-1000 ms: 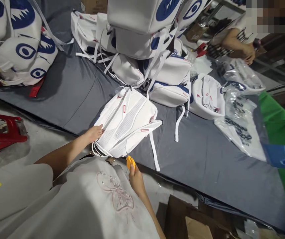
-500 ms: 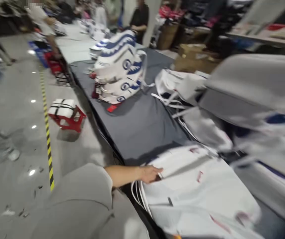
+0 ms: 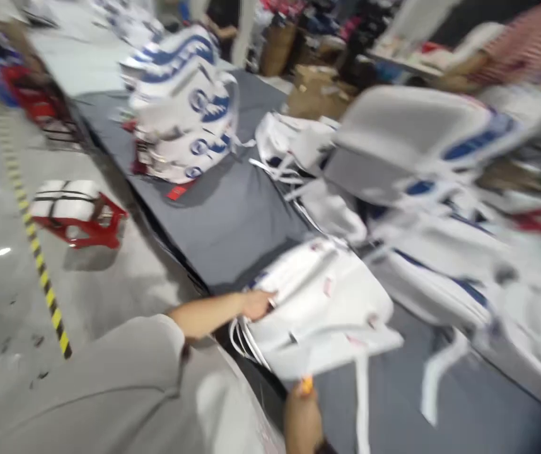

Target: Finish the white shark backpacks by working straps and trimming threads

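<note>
While blur smears the frame, contents of the cardboard box (image 3: 315, 94) far behind the backpack (image 3: 327, 302) can't be read. Backpack: white padded fabric, lying flat on the grey cloth tabletop (image 3: 232, 221), small red tabs, loose webbing straps off its near edge. On its left edge lies the left hand (image 3: 257, 304), grip flat, fingers extended. Just below the backpack, the right hand (image 3: 301, 419), grip pinching an orange tool (image 3: 306, 384). Stack of white-blue bags (image 3: 180, 120) sits far behind-left.
</note>
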A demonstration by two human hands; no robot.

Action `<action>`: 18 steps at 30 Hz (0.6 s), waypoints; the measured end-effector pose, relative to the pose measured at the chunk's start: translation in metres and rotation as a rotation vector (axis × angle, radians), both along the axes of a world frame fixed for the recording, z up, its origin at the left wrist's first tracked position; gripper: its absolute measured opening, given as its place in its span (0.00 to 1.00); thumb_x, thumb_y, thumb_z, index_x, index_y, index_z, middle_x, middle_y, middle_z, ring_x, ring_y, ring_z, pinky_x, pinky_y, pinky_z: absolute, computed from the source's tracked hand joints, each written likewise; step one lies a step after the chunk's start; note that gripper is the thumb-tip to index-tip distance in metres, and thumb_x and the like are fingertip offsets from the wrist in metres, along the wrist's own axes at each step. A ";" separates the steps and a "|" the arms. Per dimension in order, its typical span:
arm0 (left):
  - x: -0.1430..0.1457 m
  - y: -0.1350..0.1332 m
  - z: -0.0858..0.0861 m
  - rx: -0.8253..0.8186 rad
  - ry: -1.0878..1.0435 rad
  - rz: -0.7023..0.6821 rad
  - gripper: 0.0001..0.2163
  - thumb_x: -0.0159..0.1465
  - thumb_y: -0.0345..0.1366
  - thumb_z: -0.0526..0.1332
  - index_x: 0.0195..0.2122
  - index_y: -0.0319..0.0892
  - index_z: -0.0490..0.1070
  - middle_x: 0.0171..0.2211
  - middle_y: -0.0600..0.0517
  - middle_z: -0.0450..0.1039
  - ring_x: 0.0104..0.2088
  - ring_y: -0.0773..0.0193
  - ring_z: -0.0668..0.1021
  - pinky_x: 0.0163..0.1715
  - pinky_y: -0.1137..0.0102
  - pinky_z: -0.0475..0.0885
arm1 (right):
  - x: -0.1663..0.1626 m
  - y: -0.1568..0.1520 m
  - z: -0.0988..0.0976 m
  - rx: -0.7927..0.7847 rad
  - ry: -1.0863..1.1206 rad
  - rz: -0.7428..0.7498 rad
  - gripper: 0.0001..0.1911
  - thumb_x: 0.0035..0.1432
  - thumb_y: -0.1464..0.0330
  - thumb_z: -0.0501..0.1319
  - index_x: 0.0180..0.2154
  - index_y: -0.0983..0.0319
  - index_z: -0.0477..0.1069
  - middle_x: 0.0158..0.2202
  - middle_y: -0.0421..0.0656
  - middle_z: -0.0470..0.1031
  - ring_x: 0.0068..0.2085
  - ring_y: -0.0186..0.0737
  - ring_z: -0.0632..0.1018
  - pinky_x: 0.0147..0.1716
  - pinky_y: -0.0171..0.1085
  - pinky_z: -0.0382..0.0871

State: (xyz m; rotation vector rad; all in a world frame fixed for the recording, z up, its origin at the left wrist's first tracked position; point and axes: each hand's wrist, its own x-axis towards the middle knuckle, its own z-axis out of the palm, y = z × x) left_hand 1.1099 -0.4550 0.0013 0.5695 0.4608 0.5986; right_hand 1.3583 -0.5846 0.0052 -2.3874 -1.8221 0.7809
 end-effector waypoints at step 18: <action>0.036 0.016 -0.020 -0.355 -0.116 -0.006 0.35 0.65 0.58 0.55 0.60 0.30 0.64 0.49 0.34 0.77 0.56 0.46 0.76 0.61 0.53 0.64 | 0.005 -0.093 -0.007 0.058 0.234 -0.502 0.38 0.66 0.49 0.36 0.56 0.70 0.67 0.36 0.54 0.78 0.35 0.50 0.78 0.34 0.42 0.68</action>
